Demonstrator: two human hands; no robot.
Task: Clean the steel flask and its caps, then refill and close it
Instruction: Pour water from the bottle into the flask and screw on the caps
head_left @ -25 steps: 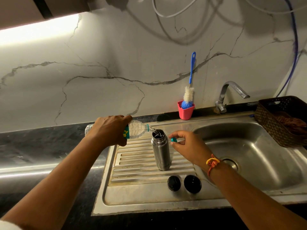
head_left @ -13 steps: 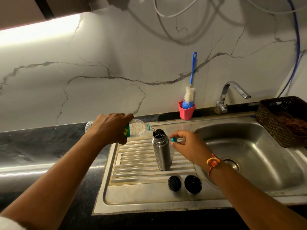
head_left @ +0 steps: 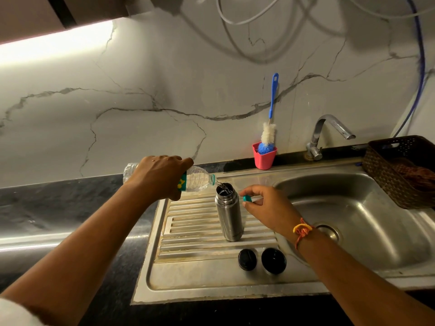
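Observation:
The steel flask (head_left: 229, 214) stands upright and uncapped on the ribbed drainboard (head_left: 188, 234). My left hand (head_left: 156, 176) grips a clear plastic water bottle (head_left: 196, 181), tipped on its side with its mouth over the flask's opening; a thin stream of water runs in. Just right of the flask's neck, my right hand (head_left: 268, 208) pinches the bottle's small teal cap (head_left: 247, 198) between thumb and fingers. The flask's two black caps (head_left: 247, 260) (head_left: 273, 260) lie side by side on the drainboard in front of the flask.
A steel sink basin (head_left: 367, 222) lies to the right, with a tap (head_left: 324, 135) behind it. A pink cup (head_left: 264, 158) holding a blue bottle brush (head_left: 270, 123) stands by the wall. A dark woven basket (head_left: 386, 175) sits at the far right. Black counter (head_left: 58, 208) on the left.
Almost nothing differs: the bottle stays tipped over the flask with water still running in, and my right hand keeps holding the teal cap beside the flask.

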